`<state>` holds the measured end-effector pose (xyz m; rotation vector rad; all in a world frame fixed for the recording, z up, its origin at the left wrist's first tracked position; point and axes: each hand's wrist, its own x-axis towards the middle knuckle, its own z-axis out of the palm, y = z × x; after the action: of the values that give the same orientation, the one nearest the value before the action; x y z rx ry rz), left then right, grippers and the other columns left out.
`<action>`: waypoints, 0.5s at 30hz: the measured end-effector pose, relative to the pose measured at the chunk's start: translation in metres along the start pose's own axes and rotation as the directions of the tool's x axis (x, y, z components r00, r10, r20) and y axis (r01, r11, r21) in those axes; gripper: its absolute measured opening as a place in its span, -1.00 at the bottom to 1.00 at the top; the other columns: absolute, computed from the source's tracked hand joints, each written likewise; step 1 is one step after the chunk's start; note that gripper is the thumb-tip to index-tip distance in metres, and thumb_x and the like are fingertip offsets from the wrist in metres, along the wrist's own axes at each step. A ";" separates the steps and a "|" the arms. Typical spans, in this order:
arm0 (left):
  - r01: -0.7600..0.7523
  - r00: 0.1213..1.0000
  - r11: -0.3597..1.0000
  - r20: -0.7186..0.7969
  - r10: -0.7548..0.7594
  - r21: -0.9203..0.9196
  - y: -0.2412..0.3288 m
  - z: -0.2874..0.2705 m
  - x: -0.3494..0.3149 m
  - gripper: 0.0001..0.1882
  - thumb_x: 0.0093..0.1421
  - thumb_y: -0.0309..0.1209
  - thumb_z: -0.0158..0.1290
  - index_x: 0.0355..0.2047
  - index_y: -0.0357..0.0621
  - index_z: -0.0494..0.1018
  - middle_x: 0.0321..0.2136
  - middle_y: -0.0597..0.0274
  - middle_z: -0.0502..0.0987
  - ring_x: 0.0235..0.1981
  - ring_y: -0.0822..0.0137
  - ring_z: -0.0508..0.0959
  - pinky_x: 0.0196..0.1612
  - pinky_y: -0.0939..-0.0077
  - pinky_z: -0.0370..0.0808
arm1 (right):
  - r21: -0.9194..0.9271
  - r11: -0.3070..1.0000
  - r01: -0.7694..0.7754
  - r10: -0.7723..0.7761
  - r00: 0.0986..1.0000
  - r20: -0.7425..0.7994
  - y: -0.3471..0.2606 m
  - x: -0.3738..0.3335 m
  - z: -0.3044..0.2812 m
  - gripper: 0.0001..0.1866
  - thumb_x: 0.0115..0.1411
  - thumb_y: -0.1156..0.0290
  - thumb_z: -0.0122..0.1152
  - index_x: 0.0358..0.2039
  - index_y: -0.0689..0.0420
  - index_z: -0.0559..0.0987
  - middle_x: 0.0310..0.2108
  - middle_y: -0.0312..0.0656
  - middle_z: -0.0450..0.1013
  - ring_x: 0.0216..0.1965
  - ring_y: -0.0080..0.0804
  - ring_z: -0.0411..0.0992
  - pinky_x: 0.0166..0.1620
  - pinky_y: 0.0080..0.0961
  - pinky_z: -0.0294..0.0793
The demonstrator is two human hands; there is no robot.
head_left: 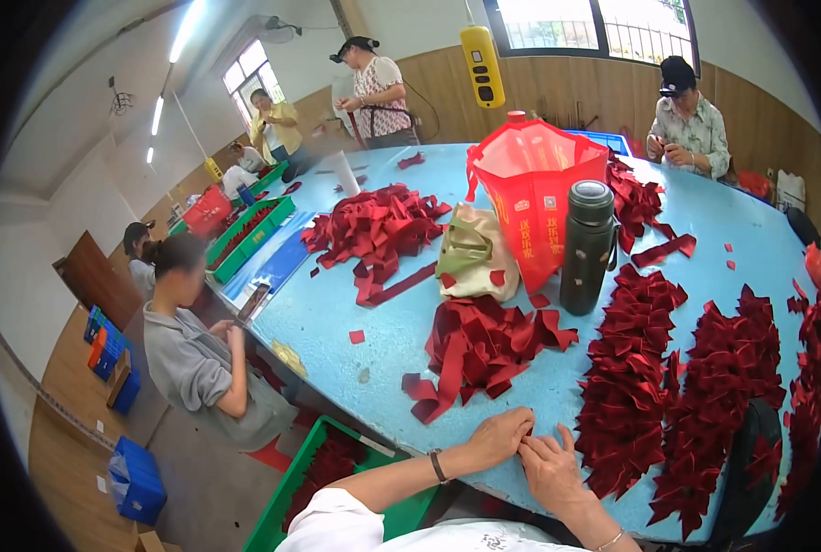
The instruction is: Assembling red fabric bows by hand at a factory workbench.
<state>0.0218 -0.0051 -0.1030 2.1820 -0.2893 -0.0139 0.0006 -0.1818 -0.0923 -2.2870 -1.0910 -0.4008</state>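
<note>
My left hand [501, 438] and my right hand [554, 467] meet at the table's near edge. Their fingertips are pinched together on a small piece of dark red ribbon, mostly hidden by the fingers. Just beyond them lies a loose heap of dark red ribbon strips [475, 354]. To the right of my hands, folded red ribbon bows with pointed ends lie in long rows; the nearest row [624, 386] is beside my right hand, and another row [728, 386] lies farther right.
On the blue table [383, 368] stand a dark thermos [587, 248], a red bag [539, 184] and a pale cloth bundle [475, 253]. A larger ribbon heap [374, 225] lies beyond. Below my left forearm is a green crate [277, 497]. One person [190, 350] sits at left; others work around the table.
</note>
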 end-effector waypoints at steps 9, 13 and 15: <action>-0.176 0.975 0.969 -0.102 0.196 0.172 -0.004 0.009 0.008 -0.89 0.18 -0.47 -0.04 -0.28 -0.20 0.32 -0.42 -0.01 0.44 -0.39 -0.07 0.48 -0.34 0.14 0.42 | 0.003 1.000 -0.019 0.019 1.000 0.010 0.007 0.003 0.003 -0.80 0.07 0.51 0.20 -0.24 0.18 0.58 -0.19 -0.22 0.53 -0.15 -0.31 0.47 0.19 0.10 0.16; -0.220 0.972 0.916 -0.001 0.234 0.336 -0.005 0.001 0.010 -0.88 0.16 -0.45 -0.02 -0.29 -0.17 0.34 -0.36 0.04 0.45 -0.35 -0.04 0.49 -0.35 0.15 0.45 | 0.005 1.000 -0.004 0.004 1.000 0.004 0.006 0.002 0.004 -0.77 0.07 0.51 0.21 -0.21 0.18 0.58 -0.19 -0.22 0.53 -0.14 -0.32 0.47 0.18 0.10 0.17; -0.243 0.969 0.887 0.048 0.244 0.392 -0.007 -0.003 0.012 -0.88 0.17 -0.43 -0.01 -0.29 -0.15 0.34 -0.32 0.06 0.47 -0.33 -0.03 0.50 -0.34 0.16 0.46 | 0.006 1.000 -0.002 0.002 1.000 0.013 0.006 0.000 0.005 -0.76 0.08 0.51 0.17 -0.19 0.19 0.58 -0.18 -0.21 0.52 -0.13 -0.32 0.46 0.19 0.12 0.14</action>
<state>0.0354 -0.0015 -0.1058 2.5293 -0.6085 0.2062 0.0055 -0.1818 -0.0983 -2.2885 -1.0948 -0.3813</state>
